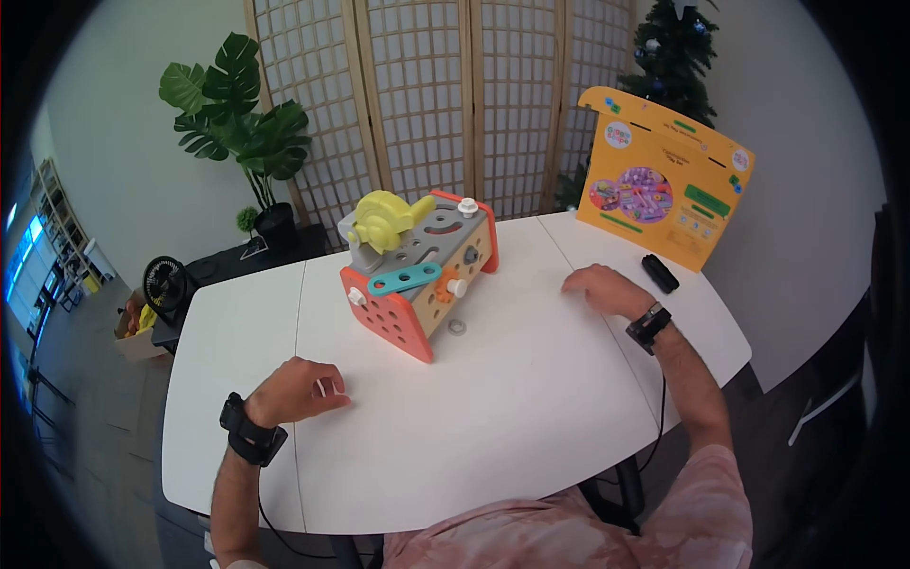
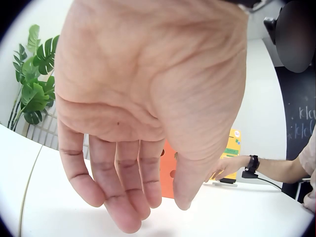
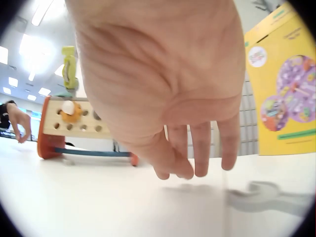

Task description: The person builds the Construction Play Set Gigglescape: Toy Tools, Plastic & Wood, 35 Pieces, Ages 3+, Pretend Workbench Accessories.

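A toy workbench [image 1: 427, 270] stands on the white table between the two hands, with red-orange end panels, a wooden side and a grey top. It carries a yellow-green toy circular saw [image 1: 382, 221], a teal strip with holes [image 1: 406, 279] and an orange gear [image 1: 444, 286] with a white bolt. My left hand [image 1: 299, 391] hovers low over the table left of the bench, fingers loosely bent, palm bare. Right of the bench, my right hand [image 1: 607, 290] hangs with fingers pointing down, holding nothing. A grey toy wrench [image 3: 266, 197] lies near those fingertips.
A small grey ring [image 1: 457, 327] lies before the bench. The yellow printed box [image 1: 668, 180] stands at the back right, with a black object [image 1: 660, 273] in front of it. Behind the table are a folding screen [image 1: 422, 95], a potted plant [image 1: 275, 218] and a small fan [image 1: 165, 284].
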A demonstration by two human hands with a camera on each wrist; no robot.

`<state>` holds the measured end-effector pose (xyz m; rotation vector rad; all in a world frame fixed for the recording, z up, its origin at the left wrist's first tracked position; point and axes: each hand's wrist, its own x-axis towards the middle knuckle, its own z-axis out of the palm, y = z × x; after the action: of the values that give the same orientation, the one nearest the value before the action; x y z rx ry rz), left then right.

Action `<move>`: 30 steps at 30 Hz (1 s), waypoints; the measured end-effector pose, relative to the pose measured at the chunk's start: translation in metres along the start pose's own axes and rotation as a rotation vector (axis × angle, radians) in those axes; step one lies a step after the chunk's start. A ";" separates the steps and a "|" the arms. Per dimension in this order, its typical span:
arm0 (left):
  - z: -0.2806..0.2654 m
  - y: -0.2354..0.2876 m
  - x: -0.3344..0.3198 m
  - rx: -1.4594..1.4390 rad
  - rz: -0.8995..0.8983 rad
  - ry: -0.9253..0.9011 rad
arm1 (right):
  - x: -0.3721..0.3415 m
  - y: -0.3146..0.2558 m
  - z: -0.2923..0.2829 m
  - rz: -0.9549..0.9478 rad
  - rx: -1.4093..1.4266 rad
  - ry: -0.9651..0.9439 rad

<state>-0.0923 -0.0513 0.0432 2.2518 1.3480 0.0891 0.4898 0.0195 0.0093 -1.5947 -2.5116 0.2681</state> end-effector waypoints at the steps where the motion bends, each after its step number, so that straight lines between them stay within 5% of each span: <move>1: 0.001 -0.002 0.001 0.003 0.013 0.001 | -0.008 0.011 -0.005 0.051 -0.015 0.023; 6: 0.000 0.001 0.004 0.012 0.086 0.022 | -0.031 0.060 -0.007 0.128 -0.059 0.133; 15: -0.001 0.008 0.008 0.048 0.092 -0.011 | -0.022 0.057 -0.012 0.122 0.013 0.088; 19: -0.002 0.006 0.005 0.062 0.071 -0.002 | -0.010 0.027 -0.005 0.022 0.048 0.202; 30: 0.000 0.008 0.005 0.039 0.067 -0.012 | 0.025 -0.028 0.007 0.010 0.022 0.014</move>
<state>-0.0836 -0.0501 0.0462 2.3262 1.2788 0.0733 0.4529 0.0294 0.0097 -1.5952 -2.4825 0.2832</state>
